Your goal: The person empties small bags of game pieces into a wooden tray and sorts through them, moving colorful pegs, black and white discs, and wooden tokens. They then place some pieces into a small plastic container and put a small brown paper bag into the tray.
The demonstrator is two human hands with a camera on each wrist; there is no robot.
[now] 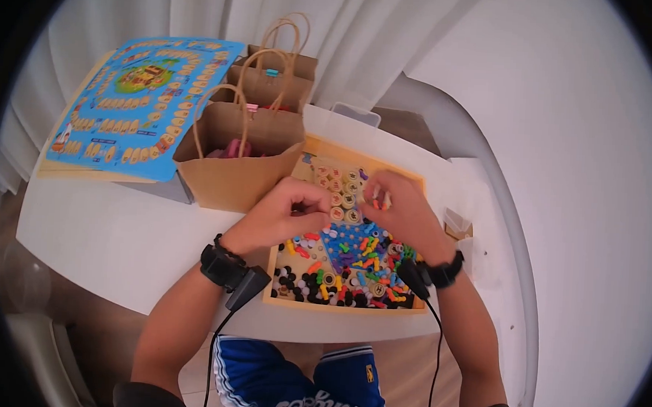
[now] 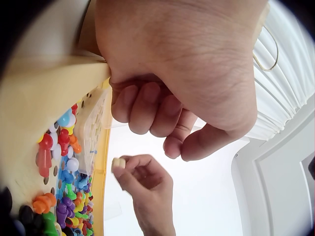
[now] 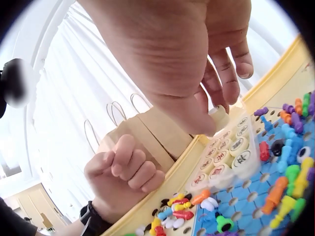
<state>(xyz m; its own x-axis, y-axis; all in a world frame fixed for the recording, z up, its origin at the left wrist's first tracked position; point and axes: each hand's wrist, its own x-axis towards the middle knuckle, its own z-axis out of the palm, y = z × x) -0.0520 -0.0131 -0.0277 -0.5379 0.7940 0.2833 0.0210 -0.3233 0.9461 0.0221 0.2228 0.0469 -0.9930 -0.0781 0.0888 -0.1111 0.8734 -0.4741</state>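
My right hand (image 1: 410, 215) pinches a round cream Chinese chess piece (image 3: 220, 118) between thumb and fingers, above a clear plastic box (image 3: 255, 160) of similar discs with red and dark characters. To its left hovers my left hand (image 1: 285, 209), its fingers curled and thumb tip against the index fingertip, with nothing visible between them. Both hands are over a shallow wooden tray (image 1: 350, 309). Inside, colourful pegs (image 3: 278, 194) are scattered on a blue holed board (image 3: 234, 199). Black and white pieces (image 1: 299, 285) crowd the tray's near side.
Brown paper bags (image 1: 231, 176) with twisted handles stand beside the tray's far left corner. A blue printed game board (image 1: 143, 105) lies at the table's left. Behind the tray is a clear plastic container (image 1: 356, 115); a small open box (image 1: 457, 226) sits to the right.
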